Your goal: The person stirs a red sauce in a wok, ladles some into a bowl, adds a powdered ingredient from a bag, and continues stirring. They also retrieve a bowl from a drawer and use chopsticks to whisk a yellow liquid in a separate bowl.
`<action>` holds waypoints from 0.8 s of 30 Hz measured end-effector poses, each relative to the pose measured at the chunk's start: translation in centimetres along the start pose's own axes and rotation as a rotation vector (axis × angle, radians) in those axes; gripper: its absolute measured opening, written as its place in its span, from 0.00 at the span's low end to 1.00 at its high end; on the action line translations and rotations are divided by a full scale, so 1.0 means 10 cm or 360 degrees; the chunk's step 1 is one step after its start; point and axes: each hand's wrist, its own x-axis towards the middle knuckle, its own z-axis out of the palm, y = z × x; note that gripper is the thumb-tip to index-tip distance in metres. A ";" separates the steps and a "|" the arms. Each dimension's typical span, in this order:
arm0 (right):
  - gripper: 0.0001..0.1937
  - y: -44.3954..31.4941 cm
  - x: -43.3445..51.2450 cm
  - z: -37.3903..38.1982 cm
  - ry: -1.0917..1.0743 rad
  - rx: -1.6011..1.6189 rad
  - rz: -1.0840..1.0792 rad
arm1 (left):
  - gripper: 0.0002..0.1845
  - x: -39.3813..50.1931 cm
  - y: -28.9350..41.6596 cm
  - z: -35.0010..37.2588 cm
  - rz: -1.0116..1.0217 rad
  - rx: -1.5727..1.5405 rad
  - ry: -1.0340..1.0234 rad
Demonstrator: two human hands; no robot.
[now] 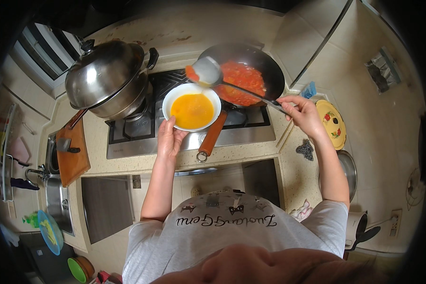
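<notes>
A white bowl (167, 103) of beaten egg (192, 110) is in my left hand (169, 136), thumb at its rim, over the front of the gas stove (163, 145). My right hand (301, 115) grips the dark handle of a metal wok spatula (207, 71). The spatula's blade is raised above the bowl's far rim and the wok's left side, with some red food at its left edge. Chopped, cooked red food, which looks like tomato, (244, 83) lies in the dark wok (275, 76) on the right burner. The wok's wooden handle (214, 135) points towards me, right of the bowl.
A large lidded steel pot (106, 78) stands on the left burner. Left of it, a cleaver (64, 145) lies on a wooden cutting board (78, 159) beside the sink (58, 202). Chopsticks (285, 136), a yellow lid (332, 124) and a scouring pad (305, 149) are at the right.
</notes>
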 end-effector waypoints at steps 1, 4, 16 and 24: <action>0.11 0.03 0.04 -0.04 0.0009 0.0047 0.0070 | 0.23 -0.01 0.00 -0.01 0.0004 -0.0016 -0.0004; 0.11 0.11 0.09 -0.12 0.0208 -0.0344 -0.0090 | 0.19 -0.06 0.02 -0.06 -0.0005 -0.0112 -0.0032; 0.10 0.45 0.26 -0.51 0.0236 -0.1021 -0.0036 | 0.20 -0.80 0.18 -0.84 0.0037 -0.0206 0.0057; 0.11 0.88 0.41 -0.65 0.0093 -0.0646 -0.0013 | 0.22 -1.43 0.41 -1.71 0.0362 -0.0294 0.0536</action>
